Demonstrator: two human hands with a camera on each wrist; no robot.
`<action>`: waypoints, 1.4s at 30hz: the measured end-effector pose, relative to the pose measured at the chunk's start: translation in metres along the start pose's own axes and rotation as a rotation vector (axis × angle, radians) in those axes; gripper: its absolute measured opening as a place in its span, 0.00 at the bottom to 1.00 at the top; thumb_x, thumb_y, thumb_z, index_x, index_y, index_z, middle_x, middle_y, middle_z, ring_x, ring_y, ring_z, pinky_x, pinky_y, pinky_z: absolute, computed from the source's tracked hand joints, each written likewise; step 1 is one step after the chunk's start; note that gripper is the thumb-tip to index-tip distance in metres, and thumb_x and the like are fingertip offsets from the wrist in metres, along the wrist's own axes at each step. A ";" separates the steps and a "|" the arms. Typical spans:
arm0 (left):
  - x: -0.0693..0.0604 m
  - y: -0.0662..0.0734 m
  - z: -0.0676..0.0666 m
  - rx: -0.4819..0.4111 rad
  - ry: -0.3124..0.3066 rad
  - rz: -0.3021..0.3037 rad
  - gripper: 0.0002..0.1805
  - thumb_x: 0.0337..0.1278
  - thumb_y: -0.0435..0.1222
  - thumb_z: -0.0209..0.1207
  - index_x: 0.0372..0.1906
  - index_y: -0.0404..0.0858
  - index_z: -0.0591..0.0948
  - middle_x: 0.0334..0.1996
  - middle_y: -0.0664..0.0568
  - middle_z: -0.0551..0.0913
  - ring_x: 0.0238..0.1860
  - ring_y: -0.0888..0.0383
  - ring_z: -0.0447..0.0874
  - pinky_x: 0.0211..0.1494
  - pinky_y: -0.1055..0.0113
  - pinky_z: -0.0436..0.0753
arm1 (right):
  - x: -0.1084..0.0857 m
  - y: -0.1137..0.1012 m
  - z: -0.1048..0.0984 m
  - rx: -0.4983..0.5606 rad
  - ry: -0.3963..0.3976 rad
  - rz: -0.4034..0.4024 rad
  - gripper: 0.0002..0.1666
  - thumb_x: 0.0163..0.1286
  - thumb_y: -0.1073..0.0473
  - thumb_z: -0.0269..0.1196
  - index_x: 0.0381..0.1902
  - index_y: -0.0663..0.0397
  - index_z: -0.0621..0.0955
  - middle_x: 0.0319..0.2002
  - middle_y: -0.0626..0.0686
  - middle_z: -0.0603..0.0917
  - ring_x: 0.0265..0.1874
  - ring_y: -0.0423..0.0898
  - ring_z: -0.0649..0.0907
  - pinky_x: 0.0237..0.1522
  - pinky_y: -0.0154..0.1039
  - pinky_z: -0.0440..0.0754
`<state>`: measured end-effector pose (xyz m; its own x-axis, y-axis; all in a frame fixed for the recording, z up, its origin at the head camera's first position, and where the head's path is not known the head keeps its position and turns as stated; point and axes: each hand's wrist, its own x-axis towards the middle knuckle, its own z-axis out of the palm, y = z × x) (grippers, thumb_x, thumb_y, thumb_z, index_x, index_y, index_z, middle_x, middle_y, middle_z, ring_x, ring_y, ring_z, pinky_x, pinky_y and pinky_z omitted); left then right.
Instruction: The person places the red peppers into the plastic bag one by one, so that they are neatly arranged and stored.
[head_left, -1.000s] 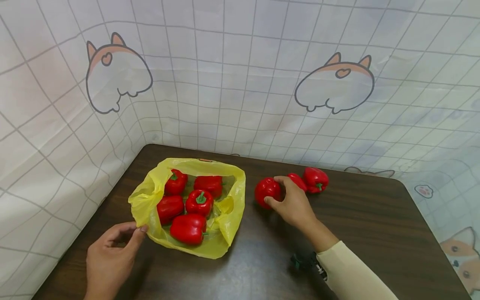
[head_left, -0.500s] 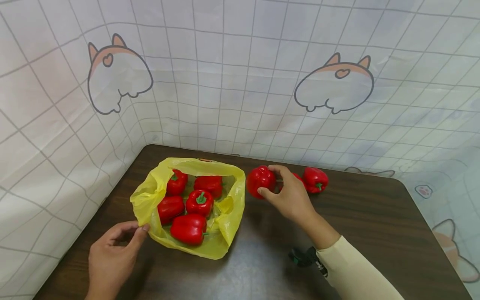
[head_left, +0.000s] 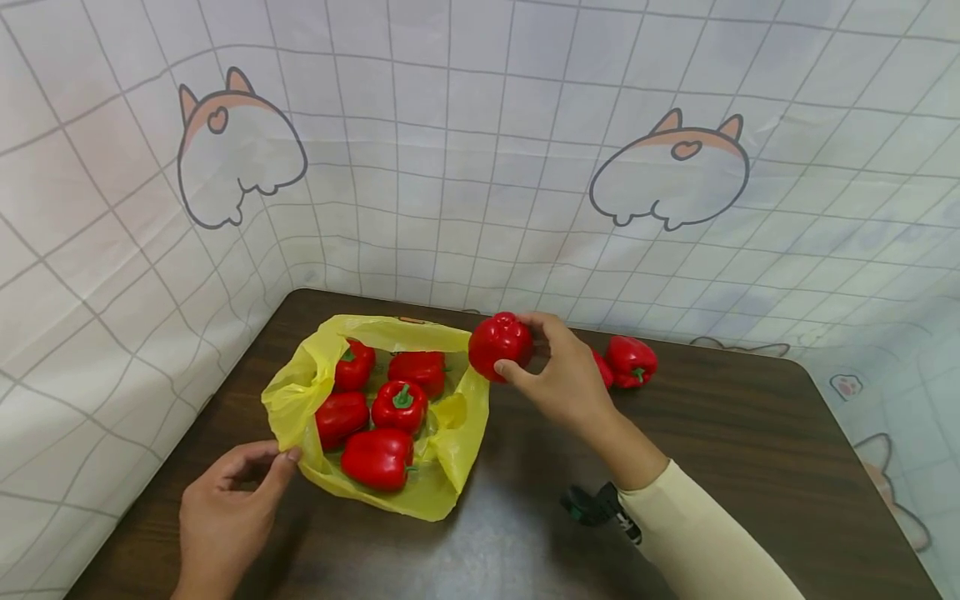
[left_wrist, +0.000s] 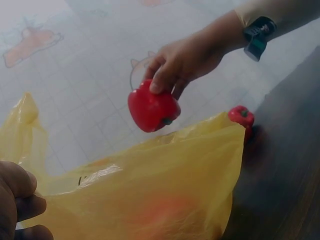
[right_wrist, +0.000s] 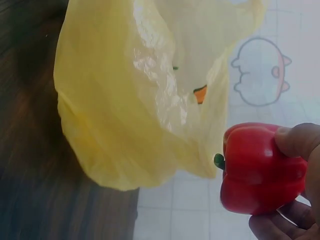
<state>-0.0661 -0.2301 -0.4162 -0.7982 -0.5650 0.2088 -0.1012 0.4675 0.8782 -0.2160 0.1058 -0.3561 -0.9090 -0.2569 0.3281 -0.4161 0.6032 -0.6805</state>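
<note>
A yellow plastic bag (head_left: 442, 504) stands with its mouth open on the table, several red bell peppers with green stems inside it. My left hand (head_left: 228, 508) pinches the bag's near left rim between thumb and fingers. In my right hand (head_left: 566, 379) is a red bell pepper (head_left: 501, 346), gripped between thumb and fingers and raised at the bag's right rim. The right wrist view shows this bell pepper (right_wrist: 262, 167) lying sideways in the grip, its green stem toward the yellow bag (right_wrist: 115, 100). The left wrist view has it above the far side of the bag.
Two more red bell peppers lie at the back right of the dark wooden table (head_left: 720, 433); one (head_left: 632, 361) shows fully, the other is partly behind my right hand. A white gridded cloth (head_left: 465, 167) with cartoon animals hangs around the table. A dark strap (head_left: 600, 510) sits at the right sleeve.
My right hand has lifted its bell pepper off the table and carried it left to the bag's right rim. The left hand keeps its pinch on the bag, almost unmoved.
</note>
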 end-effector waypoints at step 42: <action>-0.037 0.001 -0.009 -0.016 0.033 -0.007 0.09 0.55 0.38 0.76 0.38 0.40 0.90 0.29 0.63 0.87 0.30 0.67 0.81 0.26 0.74 0.75 | -0.012 -0.008 0.072 -0.120 -0.224 -0.004 0.40 0.63 0.49 0.76 0.69 0.51 0.73 0.61 0.52 0.81 0.55 0.49 0.82 0.54 0.46 0.83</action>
<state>-0.0315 -0.2146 -0.4193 -0.7773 -0.5906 0.2170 -0.0968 0.4530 0.8862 -0.2033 0.0500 -0.4022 -0.8953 -0.4126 0.1679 -0.4262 0.6836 -0.5926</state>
